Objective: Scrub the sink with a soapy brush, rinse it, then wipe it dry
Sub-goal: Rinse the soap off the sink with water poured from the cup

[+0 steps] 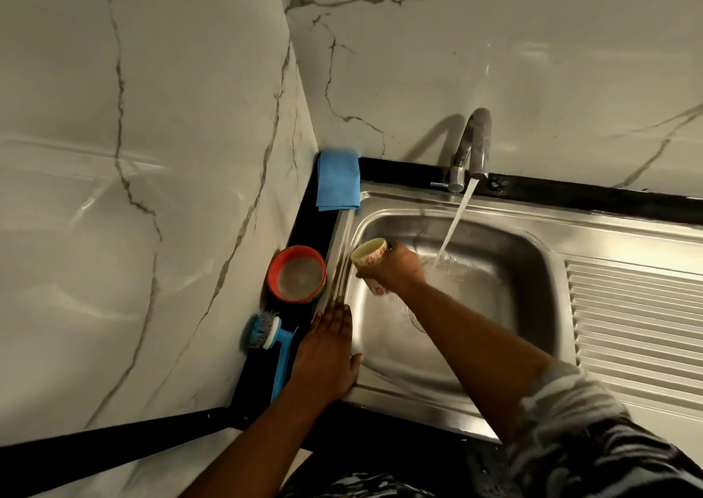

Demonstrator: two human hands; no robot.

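1. Your left hand (327,349) is lying flat, fingers straight, on the left rim of the sink (494,212), likely bracing you.
2. Just beside it, the brush (266,336) is lying unused on the counter (310,227).
3. Your right hand (397,269) is gripping a cup (371,255) over the basin beside the running water (454,227), probably for rinsing.
4. The blue cloth (338,180) is waiting at the sink's far-left corner.

A black countertop (323,227) frames a stainless-steel sink (532,212). On its left strip lie a folded blue cloth (338,180), a red plastic bowl (274,269) and a blue scrubbing brush (272,345).
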